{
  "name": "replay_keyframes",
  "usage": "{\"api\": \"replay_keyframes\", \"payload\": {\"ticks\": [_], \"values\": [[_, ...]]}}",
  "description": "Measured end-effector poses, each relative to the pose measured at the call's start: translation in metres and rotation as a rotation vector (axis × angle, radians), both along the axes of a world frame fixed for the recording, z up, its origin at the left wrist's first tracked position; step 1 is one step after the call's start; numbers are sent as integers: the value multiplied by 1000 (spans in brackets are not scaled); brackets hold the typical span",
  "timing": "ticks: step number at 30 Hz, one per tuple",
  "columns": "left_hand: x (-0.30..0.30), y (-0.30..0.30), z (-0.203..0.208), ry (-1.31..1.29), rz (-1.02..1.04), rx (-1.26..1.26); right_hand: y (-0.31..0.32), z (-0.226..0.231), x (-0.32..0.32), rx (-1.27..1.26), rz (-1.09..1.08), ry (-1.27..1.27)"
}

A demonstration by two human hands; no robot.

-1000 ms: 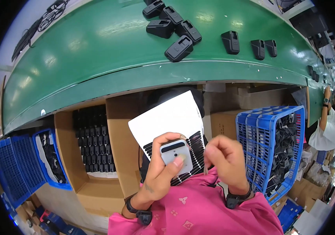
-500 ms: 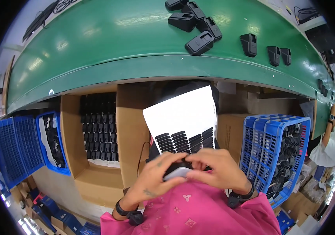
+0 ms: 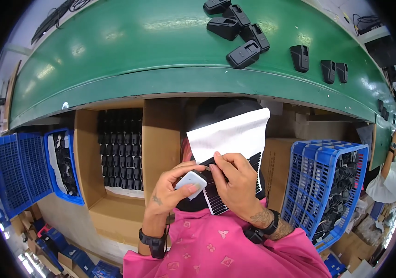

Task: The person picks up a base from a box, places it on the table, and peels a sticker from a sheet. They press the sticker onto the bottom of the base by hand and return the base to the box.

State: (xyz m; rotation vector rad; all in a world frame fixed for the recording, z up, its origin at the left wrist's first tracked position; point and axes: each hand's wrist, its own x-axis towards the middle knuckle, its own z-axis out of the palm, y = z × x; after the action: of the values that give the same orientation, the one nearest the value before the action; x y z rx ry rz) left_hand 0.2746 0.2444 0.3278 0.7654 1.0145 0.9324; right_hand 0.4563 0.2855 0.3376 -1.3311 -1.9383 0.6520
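My left hand (image 3: 168,187) is closed around a small white rounded plastic piece (image 3: 192,184), with the thumb lying across its pale face. Close beside it, my right hand (image 3: 236,181) has its thumb and fingertips pinched together near the left fingertips. Whatever sits in that pinch is too small and covered to make out. Beneath both hands a white sheet (image 3: 228,129) rests over my lap, its top edge raised. Rows of black oblong stickers (image 3: 255,166) line its lower part, and my right hand covers some of them.
A green bench (image 3: 114,55) spans the far side, with black plastic housings (image 3: 244,54) on it. To the left stands an open carton (image 3: 161,153) holding rows of black parts. Blue crates (image 3: 306,183) flank me; the right one holds black pieces. A co-worker's arm (image 3: 389,157) shows far right.
Both hands have moved up and drawn slightly apart. The white piece has tilted and shows its pale face in my left hand. The sheet has shifted right and bent.
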Motion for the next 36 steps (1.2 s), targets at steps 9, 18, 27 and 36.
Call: {"api": "replay_keyframes", "payload": {"ticks": [9,18,27,36], "values": [[5,-5,-9,-88,49,-2,1,3,5,-327,-80,280],[7,-7,-1,35,30,31,0,3,3,-137,-30,100],[7,-8,-7,38,108,27,-2,11,2,-306,58,194],[27,-16,56,80,319,121,-1,63,26,-848,95,1085]]}}
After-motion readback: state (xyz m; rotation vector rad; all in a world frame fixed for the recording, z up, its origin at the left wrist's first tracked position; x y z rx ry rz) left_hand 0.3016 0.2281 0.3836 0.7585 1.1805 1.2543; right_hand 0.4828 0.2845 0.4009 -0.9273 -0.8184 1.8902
